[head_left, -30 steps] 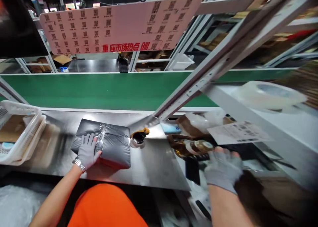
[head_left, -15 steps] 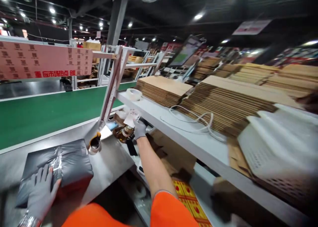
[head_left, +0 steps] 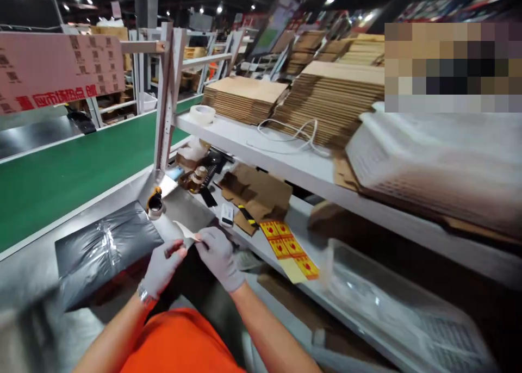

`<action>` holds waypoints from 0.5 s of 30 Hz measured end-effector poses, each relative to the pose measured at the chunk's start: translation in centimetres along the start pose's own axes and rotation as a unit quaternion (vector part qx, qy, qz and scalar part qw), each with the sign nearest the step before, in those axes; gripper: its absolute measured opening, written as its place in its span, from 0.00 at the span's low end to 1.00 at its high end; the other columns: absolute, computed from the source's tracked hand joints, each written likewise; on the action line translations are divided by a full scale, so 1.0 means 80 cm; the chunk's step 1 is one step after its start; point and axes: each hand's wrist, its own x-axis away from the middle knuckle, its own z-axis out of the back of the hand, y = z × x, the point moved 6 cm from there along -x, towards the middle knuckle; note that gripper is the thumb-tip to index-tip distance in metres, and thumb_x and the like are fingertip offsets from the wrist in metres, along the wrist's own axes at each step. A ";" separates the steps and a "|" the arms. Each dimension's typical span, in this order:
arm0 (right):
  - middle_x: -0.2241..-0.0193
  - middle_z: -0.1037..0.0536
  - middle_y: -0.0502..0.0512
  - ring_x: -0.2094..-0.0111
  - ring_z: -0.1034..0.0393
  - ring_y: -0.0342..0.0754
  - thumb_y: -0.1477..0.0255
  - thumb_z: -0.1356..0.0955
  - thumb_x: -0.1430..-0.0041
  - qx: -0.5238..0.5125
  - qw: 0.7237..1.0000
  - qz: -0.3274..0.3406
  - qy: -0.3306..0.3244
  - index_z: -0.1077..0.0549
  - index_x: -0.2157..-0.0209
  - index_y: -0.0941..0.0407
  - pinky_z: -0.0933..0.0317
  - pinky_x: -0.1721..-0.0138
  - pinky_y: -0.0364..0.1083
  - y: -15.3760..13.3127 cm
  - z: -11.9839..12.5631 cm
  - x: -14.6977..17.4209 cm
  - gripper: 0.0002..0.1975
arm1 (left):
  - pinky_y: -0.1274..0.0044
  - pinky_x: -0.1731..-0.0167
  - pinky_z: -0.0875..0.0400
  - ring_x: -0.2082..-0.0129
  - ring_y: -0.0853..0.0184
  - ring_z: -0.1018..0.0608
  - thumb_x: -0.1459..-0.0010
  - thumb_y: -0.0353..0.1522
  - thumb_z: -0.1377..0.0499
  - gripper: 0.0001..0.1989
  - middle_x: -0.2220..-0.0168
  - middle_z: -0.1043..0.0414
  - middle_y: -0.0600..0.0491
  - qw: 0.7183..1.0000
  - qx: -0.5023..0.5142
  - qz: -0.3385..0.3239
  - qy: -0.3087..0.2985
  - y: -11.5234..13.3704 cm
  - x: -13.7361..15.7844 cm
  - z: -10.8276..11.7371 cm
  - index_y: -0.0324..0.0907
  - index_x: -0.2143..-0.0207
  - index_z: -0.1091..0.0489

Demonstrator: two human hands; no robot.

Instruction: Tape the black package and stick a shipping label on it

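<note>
While both my gloved hands meet at chest height over the steel bench point(head_left: 191, 210), they share one item: a small white label point(head_left: 184, 230), thin and curled.

Item 1, my left hand point(head_left: 163, 265): fingers closed in a pinch on the near end of the label, thumb on top.

Item 2, my right hand point(head_left: 218, 256): fingertips pinched on the label's right edge, seemingly at the seam between sticker and backing, though the blur keeps me from telling that for sure.

Handling note, my judgement: such a slip wants a light grip at the very corner, peeled slowly and flat, sticky face kept off the gloves.

Item 3, grey poly-bag parcel point(head_left: 104, 242): lying flat on the bench just left of my hands, a strip of clear tape across it, untouched by either hand.

Item 4, tape dispenser point(head_left: 155, 203): beyond the parcel, near the upright post.

Item 5, sheet of yellow-and-red stickers point(head_left: 287, 245): right of my hands, on the lower shelf.

Item 6, green conveyor belt point(head_left: 61, 172): behind the bench.

Item 7, stacks of flat cardboard point(head_left: 244, 95): on the upper shelf, with a roll of tape point(head_left: 203, 113) beside them.
</note>
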 end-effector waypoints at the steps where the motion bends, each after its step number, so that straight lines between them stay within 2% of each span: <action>1: 0.66 0.18 0.55 0.62 0.26 0.51 0.77 0.32 0.28 0.029 0.999 0.012 -0.003 0.23 0.64 0.53 0.35 0.58 0.50 -0.015 0.010 0.018 0.09 | 0.68 0.56 0.18 0.58 0.56 0.14 0.55 0.57 0.22 0.34 0.58 0.13 0.42 0.999 0.028 0.021 -0.011 -0.006 -0.004 -0.013 0.38 0.58 0.13; 4: 0.67 0.19 0.54 0.63 0.27 0.50 0.77 0.31 0.27 0.033 0.999 -0.030 -0.018 0.24 0.65 0.53 0.36 0.59 0.50 -0.035 0.035 0.062 0.10 | 0.73 0.63 0.22 0.67 0.63 0.19 0.55 0.56 0.22 0.30 0.70 0.18 0.48 0.996 0.054 0.046 -0.059 -0.025 -0.003 -0.042 0.38 0.68 0.15; 6: 0.65 0.19 0.54 0.63 0.26 0.48 0.75 0.31 0.27 -0.067 0.989 -0.121 -0.050 0.23 0.63 0.54 0.35 0.59 0.49 -0.031 0.044 0.088 0.07 | 0.73 0.62 0.22 0.67 0.63 0.19 0.52 0.54 0.24 0.26 0.70 0.18 0.49 0.995 0.020 0.042 -0.083 -0.036 0.005 -0.054 0.39 0.70 0.16; 7: 0.64 0.19 0.54 0.62 0.25 0.48 0.73 0.30 0.27 -0.143 0.971 -0.175 -0.077 0.22 0.61 0.54 0.33 0.59 0.48 -0.027 0.044 0.101 0.06 | 0.73 0.62 0.22 0.66 0.62 0.19 0.50 0.53 0.26 0.24 0.70 0.18 0.50 0.995 -0.013 0.033 -0.091 -0.041 0.009 -0.058 0.40 0.71 0.16; 10: 0.60 0.18 0.54 0.58 0.24 0.48 0.65 0.30 0.28 -0.355 0.867 -0.324 -0.131 0.18 0.58 0.54 0.31 0.55 0.48 -0.018 0.038 0.140 0.09 | 0.73 0.62 0.25 0.67 0.62 0.20 0.45 0.49 0.29 0.19 0.70 0.18 0.50 0.985 -0.121 -0.014 -0.122 -0.054 0.022 -0.074 0.41 0.72 0.16; 13: 0.62 0.16 0.54 0.60 0.24 0.49 0.57 0.28 0.31 -0.460 0.765 -0.436 -0.112 0.18 0.63 0.55 0.32 0.54 0.49 0.000 0.036 0.177 0.15 | 0.74 0.64 0.27 0.68 0.63 0.21 0.42 0.48 0.32 0.19 0.71 0.20 0.51 0.971 -0.174 -0.040 -0.157 -0.069 0.032 -0.098 0.42 0.72 0.18; 15: 0.67 0.17 0.53 0.65 0.26 0.47 0.54 0.23 0.37 -0.506 0.711 -0.478 -0.102 0.20 0.67 0.55 0.34 0.58 0.48 0.017 0.038 0.200 0.18 | 0.74 0.64 0.27 0.68 0.62 0.21 0.41 0.49 0.33 0.20 0.71 0.19 0.51 0.965 -0.188 -0.037 -0.181 -0.081 0.037 -0.121 0.42 0.72 0.18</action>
